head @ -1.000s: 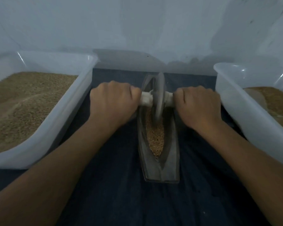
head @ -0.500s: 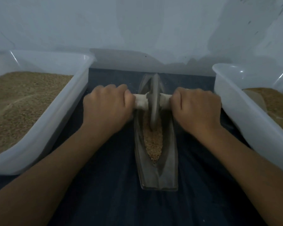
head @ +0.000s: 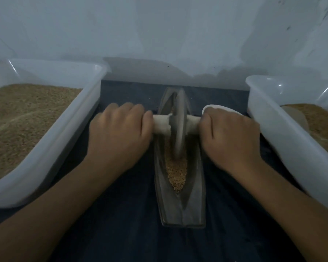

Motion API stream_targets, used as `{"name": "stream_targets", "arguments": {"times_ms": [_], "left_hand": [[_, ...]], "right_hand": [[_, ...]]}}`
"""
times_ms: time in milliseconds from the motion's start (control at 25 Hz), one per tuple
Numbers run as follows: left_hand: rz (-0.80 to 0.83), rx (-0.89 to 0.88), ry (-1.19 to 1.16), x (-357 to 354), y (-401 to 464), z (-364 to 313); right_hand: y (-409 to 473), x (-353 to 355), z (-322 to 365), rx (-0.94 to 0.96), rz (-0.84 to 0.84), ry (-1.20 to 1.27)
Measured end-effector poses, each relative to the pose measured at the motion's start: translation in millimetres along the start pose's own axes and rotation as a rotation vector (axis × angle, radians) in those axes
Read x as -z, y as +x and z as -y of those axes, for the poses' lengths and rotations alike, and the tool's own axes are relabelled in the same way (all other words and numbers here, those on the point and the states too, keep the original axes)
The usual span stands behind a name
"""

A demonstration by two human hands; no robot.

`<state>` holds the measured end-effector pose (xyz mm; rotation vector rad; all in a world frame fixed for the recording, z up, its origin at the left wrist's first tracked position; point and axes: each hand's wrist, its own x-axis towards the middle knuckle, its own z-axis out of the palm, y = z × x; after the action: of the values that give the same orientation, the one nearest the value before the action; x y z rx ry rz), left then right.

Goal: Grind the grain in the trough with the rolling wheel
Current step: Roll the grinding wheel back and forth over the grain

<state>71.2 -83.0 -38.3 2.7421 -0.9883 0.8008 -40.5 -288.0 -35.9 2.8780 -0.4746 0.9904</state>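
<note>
No brand, label or writing can be read on anything in view; the light is dim and the hands are slightly blurred. A long, narrow, boat-shaped grey metal trough (head: 180,201) lies lengthwise on a dark blue cloth-covered table (head: 121,233), its near end squared off and its inner walls sloping to a V-shaped channel; coarse tan grain (head: 176,174) lies in that channel, tapering to a point toward the near end. A thin grey metal disc, the rolling wheel (head: 178,125), stands upright on edge in the trough's far half, its lower rim down in the grain; a pale, cylindrical wooden axle handle (head: 161,123) runs crosswise through its centre. The left hand (head: 119,137) grips the left end of the handle, its fingers curled over the top and closed round it; the right hand (head: 229,137) grips the right end in the same manner, knuckles up. A small white rounded object (head: 222,108) shows just beyond the right hand; what it is cannot be told. A translucent white rectangular plastic tub (head: 51,140) stands to the left, filled with granular tan grain; a second translucent white plastic tub (head: 292,140) stands to the right, holding a smaller amount. A smooth pale wall (head: 159,35) rises behind.
</note>
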Motion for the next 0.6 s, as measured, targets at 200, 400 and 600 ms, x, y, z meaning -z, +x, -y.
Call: {"name": "stream_targets", "arguments": {"times_ms": [200,400,600], "left_hand": [[-0.098,-0.068,-0.184,19,-52,6],[-0.017,0.07,-0.174,-10,12,3],[0.147,0.318,-0.143,-43,86,6]], "right_hand": [[-45,30,1,0.139,-0.094,0.043],[11,-1,5,0.094,-0.094,-0.097],[92,-33,-3,0.003,-0.028,-0.075]]}}
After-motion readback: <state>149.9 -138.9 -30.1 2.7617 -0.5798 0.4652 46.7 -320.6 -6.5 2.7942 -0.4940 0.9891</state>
